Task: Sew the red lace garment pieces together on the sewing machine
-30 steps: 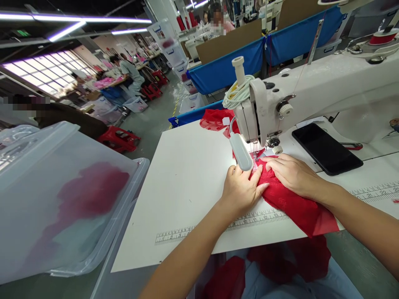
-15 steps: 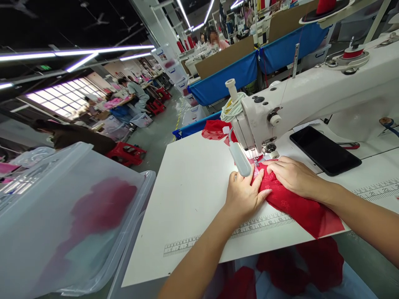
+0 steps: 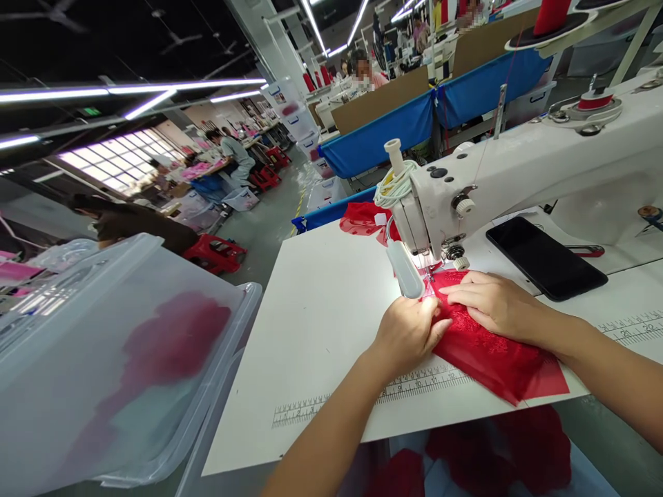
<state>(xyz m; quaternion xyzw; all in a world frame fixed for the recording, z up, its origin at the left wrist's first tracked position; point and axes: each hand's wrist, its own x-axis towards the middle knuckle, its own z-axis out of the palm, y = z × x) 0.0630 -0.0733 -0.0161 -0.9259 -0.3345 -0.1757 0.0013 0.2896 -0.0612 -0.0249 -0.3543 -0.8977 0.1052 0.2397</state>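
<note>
A piece of red lace fabric (image 3: 481, 345) lies under the needle and presser foot (image 3: 429, 274) of a white sewing machine (image 3: 440, 200). My left hand (image 3: 407, 331) is at the fabric's left edge, its fingers curled in on the edge and its thumb pointing right over the cloth. Flat on top of the fabric, just right of the needle, rests my right hand (image 3: 500, 307) with fingers stretched out to the left. A small lamp (image 3: 407, 270) lights the stitching spot. The fabric's lower corner reaches the table's front edge.
A black phone (image 3: 546, 259) lies right of the machine head. More red fabric (image 3: 362, 217) sits behind it, and red pieces (image 3: 497, 449) hang below the white table (image 3: 315, 324). On the left stands a translucent plastic bin (image 3: 170, 407). Co-workers sit farther back.
The fabric now lies flatter and spread wider, with its lace pattern showing. My left fingers have curled in from a flatter pose. My right hand's fingers have straightened out. The view has shifted slightly.
</note>
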